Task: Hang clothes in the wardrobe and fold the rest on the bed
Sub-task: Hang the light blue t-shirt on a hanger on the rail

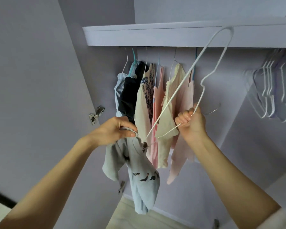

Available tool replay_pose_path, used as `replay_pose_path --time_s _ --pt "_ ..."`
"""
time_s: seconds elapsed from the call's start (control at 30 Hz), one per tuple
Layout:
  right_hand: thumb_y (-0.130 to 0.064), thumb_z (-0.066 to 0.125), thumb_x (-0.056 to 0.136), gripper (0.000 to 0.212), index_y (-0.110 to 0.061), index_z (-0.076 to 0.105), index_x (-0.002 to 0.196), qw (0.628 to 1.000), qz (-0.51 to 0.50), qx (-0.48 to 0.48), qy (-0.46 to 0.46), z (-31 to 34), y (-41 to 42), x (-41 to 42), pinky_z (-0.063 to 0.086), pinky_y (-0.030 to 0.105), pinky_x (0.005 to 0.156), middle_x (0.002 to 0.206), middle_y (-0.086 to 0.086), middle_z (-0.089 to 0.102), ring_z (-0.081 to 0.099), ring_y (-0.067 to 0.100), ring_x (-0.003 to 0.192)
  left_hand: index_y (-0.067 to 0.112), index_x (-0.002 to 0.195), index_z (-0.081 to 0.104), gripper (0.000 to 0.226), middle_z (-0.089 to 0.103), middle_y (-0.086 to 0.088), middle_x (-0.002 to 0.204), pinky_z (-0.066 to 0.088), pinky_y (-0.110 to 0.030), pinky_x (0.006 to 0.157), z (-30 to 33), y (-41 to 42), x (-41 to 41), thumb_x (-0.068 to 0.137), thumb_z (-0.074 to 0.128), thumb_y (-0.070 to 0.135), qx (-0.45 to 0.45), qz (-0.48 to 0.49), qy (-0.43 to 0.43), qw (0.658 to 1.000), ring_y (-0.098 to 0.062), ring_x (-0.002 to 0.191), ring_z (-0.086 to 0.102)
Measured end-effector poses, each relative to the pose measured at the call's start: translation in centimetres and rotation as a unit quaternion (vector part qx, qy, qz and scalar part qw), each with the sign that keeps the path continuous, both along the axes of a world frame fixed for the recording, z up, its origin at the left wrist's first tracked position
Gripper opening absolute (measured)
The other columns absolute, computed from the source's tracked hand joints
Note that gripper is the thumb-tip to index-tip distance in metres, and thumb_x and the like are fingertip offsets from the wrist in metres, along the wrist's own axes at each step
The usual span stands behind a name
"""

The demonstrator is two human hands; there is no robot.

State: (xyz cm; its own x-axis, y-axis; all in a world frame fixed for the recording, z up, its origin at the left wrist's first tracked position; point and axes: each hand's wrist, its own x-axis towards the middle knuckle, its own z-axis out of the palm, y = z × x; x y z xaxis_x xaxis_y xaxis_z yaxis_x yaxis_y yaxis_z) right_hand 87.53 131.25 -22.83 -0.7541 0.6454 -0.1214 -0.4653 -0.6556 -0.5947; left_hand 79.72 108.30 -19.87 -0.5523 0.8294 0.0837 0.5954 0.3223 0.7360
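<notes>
I face an open lilac wardrobe [172, 33]. My left hand [117, 129] grips the neck of a small pale-blue garment [139, 176] printed with dark birds; it hangs down in front of the wardrobe. My right hand [191, 123] is closed around the neck of a white wire hanger [210, 63], which is held upside down and tilted, its far end up by the shelf. One end of the hanger pokes into the garment's neck opening. Several small clothes [155, 96] hang on the rail behind: blue, dark, patterned, pink and cream.
Several empty white hangers [269, 90] hang at the right of the rail. The open wardrobe door [31, 80] with a metal hinge [96, 114] stands at the left. The wardrobe floor [139, 215] lies below.
</notes>
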Motion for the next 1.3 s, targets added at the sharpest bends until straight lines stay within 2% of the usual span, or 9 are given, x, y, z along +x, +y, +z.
replay_pose_path --time_s 0.1,0.3,0.47,0.67,0.73,0.93,1.03,1.17,1.3 --pt "-0.03 0.035 0.099 0.069 -0.02 0.032 0.031 1.0 0.028 0.007 0.014 1.3 -0.4 -0.8 0.017 0.013 0.036 0.033 -0.006 0.018 0.016 0.009 0.029 0.029 0.08 0.068 0.025 0.059 0.006 0.083 0.041 -0.007 0.074 0.5 -0.8 0.0 0.082 0.066 0.004 0.002 0.002 0.008 1.0 0.004 0.076 0.058" --pt "-0.031 0.031 0.1 0.07 -0.02 0.032 0.031 0.993 0.114 0.038 -0.012 0.9 -1.9 -2.7 0.016 0.014 0.035 0.032 -0.006 0.018 0.017 0.008 0.028 0.026 0.084 0.068 0.024 0.063 0.012 0.084 0.043 -0.01 0.078 1.8 -1.5 0.9 0.084 0.062 0.003 0.044 -0.026 -0.018 0.999 0.0 0.081 0.059" --pt "-0.033 0.036 0.1 0.067 -0.019 0.029 0.035 0.979 0.164 0.083 -0.086 -1.3 -4.0 -3.2 0.016 0.017 0.035 0.033 -0.005 0.018 0.016 0.008 0.028 0.016 0.089 0.067 0.023 0.061 -0.003 0.088 0.043 -0.013 0.079 3.0 -2.4 1.6 0.084 0.059 -0.005 0.118 -0.011 -0.034 0.992 -0.001 0.081 0.059" --pt "-0.043 0.047 0.095 0.045 -0.022 0.028 0.06 0.962 0.048 0.218 -0.156 -1.8 -0.6 -4.3 0.015 0.015 0.042 0.041 -0.012 0.025 0.02 0.004 0.033 0.028 0.078 0.065 0.022 0.062 0.004 0.083 0.042 -0.016 0.074 1.7 -4.4 0.1 0.085 0.064 0.008 0.055 0.103 0.06 0.991 -0.003 0.074 0.056" --pt "-0.03 0.037 0.1 0.043 -0.017 0.027 0.061 0.968 0.025 0.204 -0.146 -0.2 -0.4 -4.0 0.013 0.011 0.036 0.033 -0.009 0.023 0.018 0.005 0.026 0.028 0.077 0.063 0.023 0.063 0.005 0.083 0.041 -0.012 0.073 1.1 -4.4 0.2 0.088 0.061 0.008 0.046 0.132 0.064 0.988 0.0 0.073 0.055" --pt "-0.027 0.032 0.101 0.046 -0.016 0.025 0.056 0.992 0.072 0.066 -0.08 2.5 -2.7 -4.5 0.011 0.013 0.031 0.032 -0.006 0.019 0.015 0.007 0.024 0.027 0.08 0.063 0.028 0.057 0.008 0.079 0.037 -0.006 0.071 2.6 -2.6 1.7 0.085 0.061 0.0 0.123 0.09 0.05 0.987 0.007 0.07 0.055" --pt "-0.026 0.037 0.099 0.043 -0.017 0.025 0.059 0.993 0.086 0.06 -0.061 1.2 -4.9 -5.5 0.012 0.012 0.032 0.034 -0.006 0.019 0.015 0.007 0.026 0.025 0.084 0.066 0.014 0.058 0.003 0.079 0.039 -0.01 0.072 3.8 -2.1 2.3 0.082 0.064 0.012 0.156 0.054 0.04 0.985 0.002 0.07 0.054" --pt "-0.022 0.04 0.099 0.042 -0.019 0.025 0.06 0.988 0.064 0.121 -0.075 -1.3 -6.4 -6.4 0.012 0.014 0.035 0.036 -0.008 0.02 0.017 0.006 0.028 0.021 0.08 0.07 0.004 0.063 0.002 0.083 0.045 -0.02 0.08 4.8 -3.4 2.1 0.079 0.068 0.017 0.214 0.09 0.017 0.973 -0.007 0.08 0.059" --pt "-0.024 0.038 0.1 0.045 -0.019 0.023 0.058 0.959 -0.003 0.258 -0.12 -2.4 -5.1 -6.4 0.019 0.016 0.034 0.033 -0.011 0.023 0.022 0.001 0.029 0.02 0.076 0.067 0.012 0.065 0.015 0.073 0.044 -0.011 0.072 4.5 -5.7 1.4 0.082 0.067 0.009 0.23 0.189 0.008 0.955 0.002 0.073 0.059"
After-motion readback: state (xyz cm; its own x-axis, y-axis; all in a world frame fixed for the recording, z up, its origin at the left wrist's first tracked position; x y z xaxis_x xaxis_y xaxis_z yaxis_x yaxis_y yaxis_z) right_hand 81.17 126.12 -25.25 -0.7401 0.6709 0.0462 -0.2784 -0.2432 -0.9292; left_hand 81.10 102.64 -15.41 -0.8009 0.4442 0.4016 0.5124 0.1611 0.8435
